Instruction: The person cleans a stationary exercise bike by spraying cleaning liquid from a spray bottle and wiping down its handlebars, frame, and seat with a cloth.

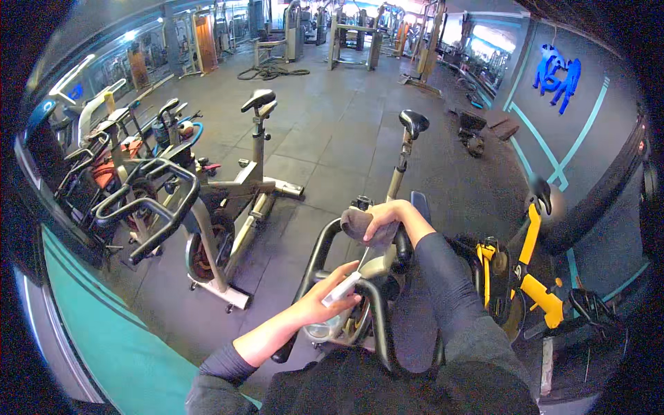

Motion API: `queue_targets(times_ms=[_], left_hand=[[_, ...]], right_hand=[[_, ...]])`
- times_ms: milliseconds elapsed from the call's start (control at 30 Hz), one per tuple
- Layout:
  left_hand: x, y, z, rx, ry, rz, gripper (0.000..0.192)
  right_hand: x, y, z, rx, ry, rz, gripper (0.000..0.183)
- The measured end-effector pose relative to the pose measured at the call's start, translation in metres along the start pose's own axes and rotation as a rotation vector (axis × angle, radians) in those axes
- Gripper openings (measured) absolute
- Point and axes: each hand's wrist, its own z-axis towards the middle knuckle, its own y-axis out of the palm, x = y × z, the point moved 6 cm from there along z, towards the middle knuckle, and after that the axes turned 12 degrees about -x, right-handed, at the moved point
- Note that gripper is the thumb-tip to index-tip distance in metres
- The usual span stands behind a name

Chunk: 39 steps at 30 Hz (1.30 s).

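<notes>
My left hand holds a slim white object with a thin, pale upper end pointing towards the cloth; its exact kind is unclear. Just above, my right hand grips a folded grey cloth, and part of the cloth hangs below the fingers. Both hands are over the black handlebar of a stationary exercise bike, close to my body. The bike's black saddle rises beyond them on its seat post. Whether the cloth touches the white object cannot be made out.
To the left stands another exercise bike with a looped black handlebar and a saddle. A yellow exercise bike is at the right. A thick rope lies on the dark tiled floor, before weight machines.
</notes>
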Motion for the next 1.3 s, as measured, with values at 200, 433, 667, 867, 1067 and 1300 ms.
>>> queue_targets(times_ms=[200,433,667,867,1067,1300], left_hand=[[0.001,-0.002,0.000,0.009,0.003,-0.006,0.064],[-0.004,0.000,0.002,-0.011,-0.013,0.035,0.062],[-0.009,-0.007,0.000,0.046,-0.027,0.012,0.061],[-0.006,-0.007,-0.002,0.060,-0.015,0.063,0.060],[-0.013,-0.006,0.003,0.075,-0.008,0.022,0.061],[-0.006,-0.007,0.000,0.068,-0.066,0.023,0.060]], right_hand=[[-0.014,0.008,-0.019,-0.094,-0.030,0.237,0.086],[-0.003,0.000,-0.006,0.093,0.070,0.106,0.073],[-0.027,0.008,-0.015,0.628,0.382,-0.393,0.064],[-0.053,0.037,-0.028,0.773,0.599,-0.551,0.073],[-0.040,0.013,-0.025,0.682,0.396,-0.256,0.082],[-0.025,-0.007,-0.015,0.341,0.076,-0.075,0.083]])
